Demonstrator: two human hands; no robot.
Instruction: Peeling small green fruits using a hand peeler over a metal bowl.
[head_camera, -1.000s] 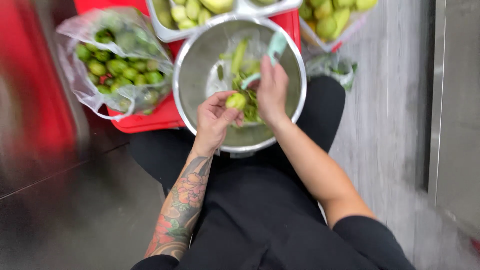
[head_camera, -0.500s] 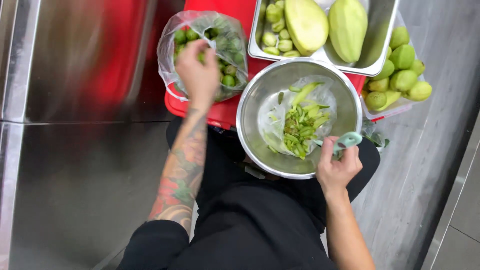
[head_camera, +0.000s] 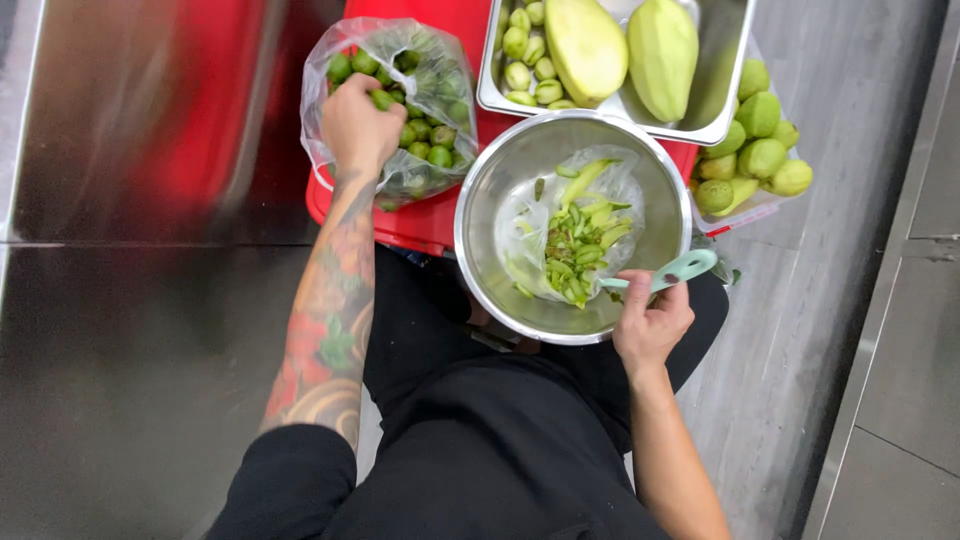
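Observation:
My left hand (head_camera: 358, 128) reaches into a clear plastic bag (head_camera: 438, 60) of small green fruits (head_camera: 432, 140), its fingers closed around one of them. My right hand (head_camera: 652, 322) holds a pale green peeler (head_camera: 672, 272) at the near rim of a round steel bowl (head_camera: 490, 190) resting on my lap. Inside the bowl lies a clear plastic sheet with a heap of green peelings (head_camera: 578, 250).
A steel tray (head_camera: 722, 80) at the back holds two large peeled pale fruits (head_camera: 586, 48) and several small peeled ones (head_camera: 526, 70). More green fruits (head_camera: 762, 150) sit in a container at the right. Bag and tray rest on a red crate (head_camera: 420, 222). Steel cabinet surfaces stand at left.
My left hand left the bowl, where it held a small fruit, and moved up-left into the bag. My right hand drew back to the bowl's near rim with the peeler.

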